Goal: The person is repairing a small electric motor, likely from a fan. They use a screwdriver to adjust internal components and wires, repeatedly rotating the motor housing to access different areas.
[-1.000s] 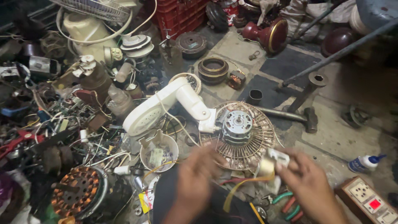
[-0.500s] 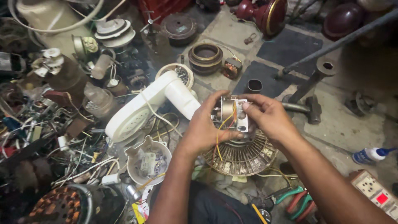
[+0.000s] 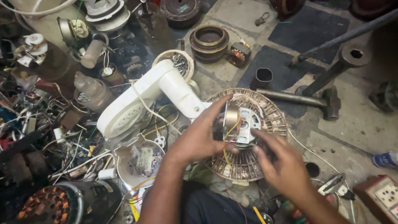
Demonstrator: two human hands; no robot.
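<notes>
On a stained concrete floor (image 3: 356,124) lying cluttered with wires and motor parts, a small metal fan motor (image 3: 240,122) trailing yellow and red wires is sitting over a round grille (image 3: 271,118), the left hand (image 3: 199,137) gripping it while the right hand (image 3: 282,166), fingers loosely spread, is touching its side.

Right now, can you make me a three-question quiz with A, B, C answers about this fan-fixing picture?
1. Where is the hammer?
A. on the floor right of the fan grille
B. in the bowl
C. in a hand

2. What colour is the fan stand?
A. red
B. white
C. green

3. What is the left hand doing?
A. lying flat on the floor
B. holding the motor
C. gripping the hammer

Answers:
1 A, it lies on the floor beside the grille.
2 B, its plastic is white.
3 B, its fingers wrap the motor while the right hand reaches in.
</notes>
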